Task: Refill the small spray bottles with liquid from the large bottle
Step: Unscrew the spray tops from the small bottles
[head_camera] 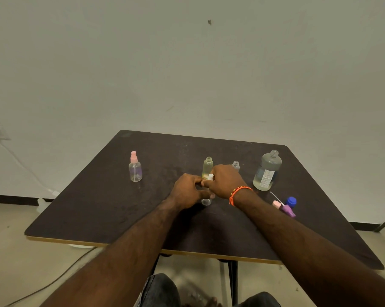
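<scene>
Your left hand (pixel 188 191) grips a clear small bottle (pixel 206 200) at mid-bench while your right hand (pixel 225 180) pinches its white spray cap (pixel 210 177); you look to be working the cap. The large bottle (pixel 267 171) stands uncapped, far right, ready for pouring.

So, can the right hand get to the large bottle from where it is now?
Probably yes. The large bottle stands uncapped just to the right of the right hand, with bare table between them. But that hand now holds a small bottle together with the left hand, so it must let go first.
</scene>
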Tool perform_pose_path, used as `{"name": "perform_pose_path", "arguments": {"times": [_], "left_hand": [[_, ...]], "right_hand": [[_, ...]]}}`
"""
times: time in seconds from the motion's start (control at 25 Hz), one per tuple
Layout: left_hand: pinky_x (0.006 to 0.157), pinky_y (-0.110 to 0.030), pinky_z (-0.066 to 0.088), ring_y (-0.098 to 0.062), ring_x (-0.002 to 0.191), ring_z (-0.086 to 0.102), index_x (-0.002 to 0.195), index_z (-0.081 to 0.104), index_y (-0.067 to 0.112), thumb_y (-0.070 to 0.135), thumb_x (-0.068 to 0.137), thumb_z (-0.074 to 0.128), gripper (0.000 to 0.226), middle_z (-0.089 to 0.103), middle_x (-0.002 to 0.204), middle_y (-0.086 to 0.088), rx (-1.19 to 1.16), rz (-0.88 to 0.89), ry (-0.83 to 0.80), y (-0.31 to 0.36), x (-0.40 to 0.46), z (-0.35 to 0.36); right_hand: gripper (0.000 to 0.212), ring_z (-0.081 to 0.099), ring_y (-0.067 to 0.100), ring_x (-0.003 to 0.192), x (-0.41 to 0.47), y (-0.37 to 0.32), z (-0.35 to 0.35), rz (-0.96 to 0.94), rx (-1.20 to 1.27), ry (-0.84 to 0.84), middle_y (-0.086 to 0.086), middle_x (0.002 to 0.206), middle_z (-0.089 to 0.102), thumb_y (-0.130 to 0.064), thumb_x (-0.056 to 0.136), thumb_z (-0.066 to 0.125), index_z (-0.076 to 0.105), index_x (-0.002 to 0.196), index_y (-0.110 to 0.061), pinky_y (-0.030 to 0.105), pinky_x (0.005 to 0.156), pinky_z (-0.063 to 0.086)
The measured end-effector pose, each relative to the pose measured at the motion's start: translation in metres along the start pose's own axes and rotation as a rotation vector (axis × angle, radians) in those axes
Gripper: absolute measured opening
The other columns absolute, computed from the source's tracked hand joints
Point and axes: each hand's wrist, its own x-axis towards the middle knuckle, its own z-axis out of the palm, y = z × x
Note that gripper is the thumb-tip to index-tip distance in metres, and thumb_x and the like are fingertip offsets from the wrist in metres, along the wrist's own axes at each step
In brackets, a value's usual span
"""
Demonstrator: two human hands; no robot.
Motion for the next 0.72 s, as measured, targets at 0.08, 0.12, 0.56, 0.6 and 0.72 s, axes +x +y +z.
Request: {"name": "perform_pose_path", "arguments": {"times": [0.08,0.12,0.56,0.6,0.72], "left_hand": [[0.084,-0.038,0.061,-0.001,0.085,0.072,0.09,0.081,0.03,0.03,0.078,0.088,0.013,0.077,0.086,0.018,0.016,-0.01,0.003,0.001,0.0,0.0],[0.088,-0.04,0.061,-0.002,0.087,0.072,0.093,0.081,0.028,0.03,0.079,0.087,0.016,0.078,0.089,0.017,0.018,-0.01,-0.002,0.001,0.0,0.0],[0.09,-0.039,0.06,-0.001,0.089,0.071,0.096,0.08,0.03,0.032,0.08,0.087,0.019,0.077,0.092,0.015,0.029,-0.058,-0.004,0.004,-0.001,0.0],[0.091,-0.039,0.06,-0.002,0.089,0.071,0.096,0.08,0.029,0.031,0.079,0.088,0.019,0.077,0.093,0.015,0.025,-0.055,-0.008,0.003,0.0,0.0],[0.093,-0.04,0.059,-0.003,0.092,0.072,0.102,0.081,0.026,0.032,0.079,0.088,0.025,0.078,0.097,0.013,-0.012,-0.051,-0.027,0.004,-0.002,-0.001]], "right_hand": [[0.025,0.068,0.026,0.089,0.001,-0.005,-0.001,-0.015,-0.018,-0.028,0.012,0.094,0.072,-0.027,0.091,0.065,0.07,0.102,-0.006,0.036,0.079,0.055],[0.02,0.068,0.026,0.091,0.001,-0.007,-0.002,-0.037,-0.029,-0.049,0.012,0.096,0.072,-0.021,0.09,0.065,0.071,0.104,-0.007,0.033,0.078,0.054],[0.029,0.065,0.023,0.084,0.001,-0.007,-0.006,0.017,-0.045,-0.026,0.013,0.096,0.07,-0.032,0.094,0.065,0.068,0.104,-0.005,0.031,0.069,0.048],[0.026,0.065,0.024,0.086,0.002,-0.009,-0.006,-0.003,-0.073,-0.038,0.013,0.098,0.069,-0.028,0.093,0.065,0.067,0.106,-0.005,0.031,0.069,0.047],[0.018,0.066,0.024,0.097,0.004,-0.007,-0.011,-0.092,-0.073,-0.124,0.006,0.105,0.07,-0.014,0.088,0.065,0.071,0.105,-0.016,0.029,0.073,0.047]]}}
